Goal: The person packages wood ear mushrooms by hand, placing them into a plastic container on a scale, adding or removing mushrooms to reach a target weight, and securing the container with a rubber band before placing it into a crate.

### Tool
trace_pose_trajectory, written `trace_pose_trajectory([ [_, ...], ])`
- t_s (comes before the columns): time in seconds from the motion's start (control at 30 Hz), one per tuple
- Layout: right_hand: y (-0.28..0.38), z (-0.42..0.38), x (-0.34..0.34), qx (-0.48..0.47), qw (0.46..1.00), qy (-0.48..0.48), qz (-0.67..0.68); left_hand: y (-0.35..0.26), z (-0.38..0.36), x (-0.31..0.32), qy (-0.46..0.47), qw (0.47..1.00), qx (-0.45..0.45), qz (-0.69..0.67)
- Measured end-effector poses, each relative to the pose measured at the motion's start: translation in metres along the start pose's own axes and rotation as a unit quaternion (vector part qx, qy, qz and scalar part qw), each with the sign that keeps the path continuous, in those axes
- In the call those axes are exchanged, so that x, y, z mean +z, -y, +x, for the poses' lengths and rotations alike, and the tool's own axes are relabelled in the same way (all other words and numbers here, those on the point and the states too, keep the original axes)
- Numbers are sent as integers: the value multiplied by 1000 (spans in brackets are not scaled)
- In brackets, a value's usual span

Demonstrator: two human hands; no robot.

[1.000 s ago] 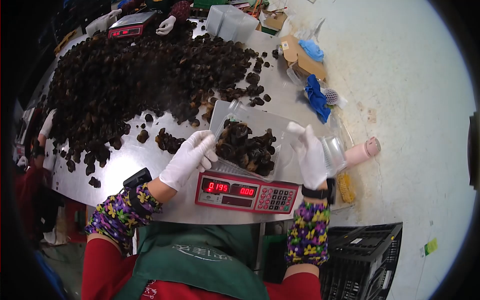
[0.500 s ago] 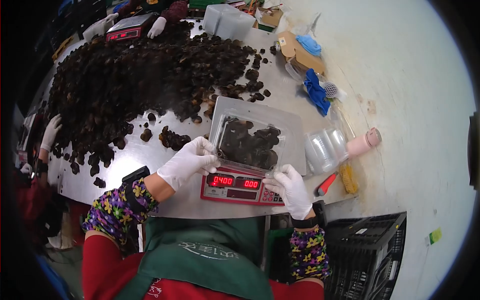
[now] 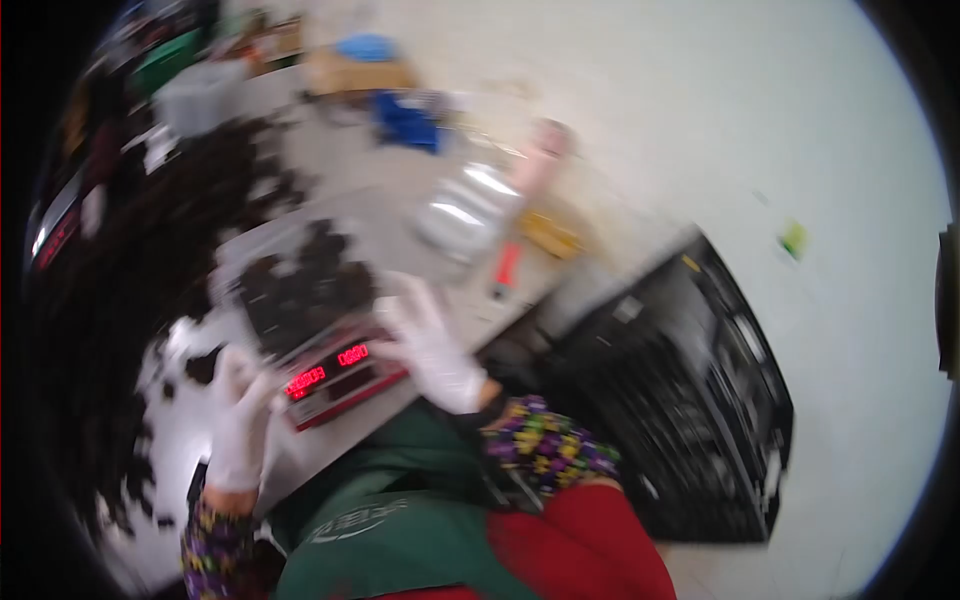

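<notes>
A clear plastic box [image 3: 305, 290] of dark, wrinkled pieces rests on the red digital scale [image 3: 345, 385], whose display glows red. My left hand [image 3: 240, 415], in a white glove, is beside the box's lower left corner, its thumb and fingers apart. My right hand [image 3: 430, 345], also gloved, is at the box's right side with its fingers apart. Both hands look empty, though motion blurs the view and contact with the box is unclear.
Dark pieces [image 3: 130, 270] cover the table's left part. Beyond the scale lie clear lids [image 3: 468, 212], a pink bottle [image 3: 543, 158], a red-handled tool [image 3: 507, 268], a yellow brush [image 3: 552, 233] and a blue cloth [image 3: 405, 120]. Black crates [image 3: 660, 400] stand at right.
The view has swung right and tilted, shifting the table leftward. Both hands have come off the box's front edge and spread apart. The display's left digits have changed.
</notes>
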State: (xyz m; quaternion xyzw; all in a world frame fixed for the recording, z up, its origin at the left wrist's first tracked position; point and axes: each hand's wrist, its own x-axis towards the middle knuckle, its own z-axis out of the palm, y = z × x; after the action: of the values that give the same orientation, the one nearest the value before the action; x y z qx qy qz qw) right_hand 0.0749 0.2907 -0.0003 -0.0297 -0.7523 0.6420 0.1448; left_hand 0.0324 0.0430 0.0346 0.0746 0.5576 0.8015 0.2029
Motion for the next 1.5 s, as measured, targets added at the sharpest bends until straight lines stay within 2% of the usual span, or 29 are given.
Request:
trace_pose_trajectory([
  [0.03,33,-12,13,152,927,-62,337,18,0,-6,16,1000,23,15],
  [0.07,33,-17,14,86,960,-19,266,22,-3,12,35,998,50,27],
  [0.1,51,-25,26,110,881,-81,452,29,-8,34,45,997,62,24],
  [0.17,37,-24,9,-42,917,-141,370,38,-24,69,78,995,54,16],
  [0.23,94,-51,-31,-128,933,-161,295,39,-32,74,238,969,-42,41],
  [0.27,107,-64,-57,-158,942,-184,230,43,-35,78,269,962,-38,9],
  [0.33,176,-101,-110,-158,955,-247,51,36,-35,78,275,960,-30,46],
  [0.37,191,-120,-135,-174,927,-326,-64,32,-33,75,262,961,-19,85],
  [0.4,208,-140,-165,-175,908,-350,-150,31,-27,69,252,964,-26,74],
  [0.43,205,-161,-191,-160,876,-448,-80,40,-21,59,232,972,-29,39],
  [0.47,209,-187,-233,-113,875,-466,-67,39,-17,53,214,974,-26,70],
  [0.53,207,-233,-299,-108,816,-548,-146,46,-6,37,194,976,-5,104],
  [0.63,175,-302,-385,-12,847,-499,-180,51,-3,26,155,977,-4,145],
  [0.7,154,-326,-392,166,842,-484,-174,45,-12,27,147,978,-12,147],
  [0.73,180,-295,-332,316,738,-545,-240,43,-16,25,145,980,-25,132],
  [0.77,150,-312,-361,252,599,-527,-548,43,-20,19,149,980,-21,134],
  [0.8,165,-297,-349,313,550,-472,-613,39,-26,16,147,980,-4,133],
  [0.83,181,-261,-293,163,518,-551,-634,46,-25,4,132,983,2,128],
  [0.9,179,-207,-224,-139,621,-548,-543,54,-29,-15,92,988,14,126],
  [1.0,156,-133,-132,-203,753,-356,-515,71,-38,-51,30,991,42,123],
  [1.03,146,-101,-115,-244,744,-271,-560,74,-45,-60,6,990,57,131],
  [1.1,104,-32,-101,-214,818,-190,-498,81,-61,-77,-52,992,50,108],
  [1.2,13,72,-123,-142,839,-75,-519,85,-88,-99,-147,982,17,120],
  [1.23,-19,98,-134,-134,836,-49,-529,87,-96,-105,-179,976,8,124],
  [1.3,-59,135,-145,-38,815,-15,-577,89,-108,-115,-220,968,-4,124],
  [1.37,-105,154,-169,-19,805,12,-592,86,-120,-123,-273,959,-66,28],
  [1.4,-117,160,-173,3,793,25,-609,97,-121,-135,-279,955,-21,101],
  [1.43,-109,159,-164,2,793,31,-608,95,-119,-138,-285,953,-24,100],
  [1.5,-91,151,-150,84,753,36,-651,84,-108,-148,-280,947,-2,157],
])
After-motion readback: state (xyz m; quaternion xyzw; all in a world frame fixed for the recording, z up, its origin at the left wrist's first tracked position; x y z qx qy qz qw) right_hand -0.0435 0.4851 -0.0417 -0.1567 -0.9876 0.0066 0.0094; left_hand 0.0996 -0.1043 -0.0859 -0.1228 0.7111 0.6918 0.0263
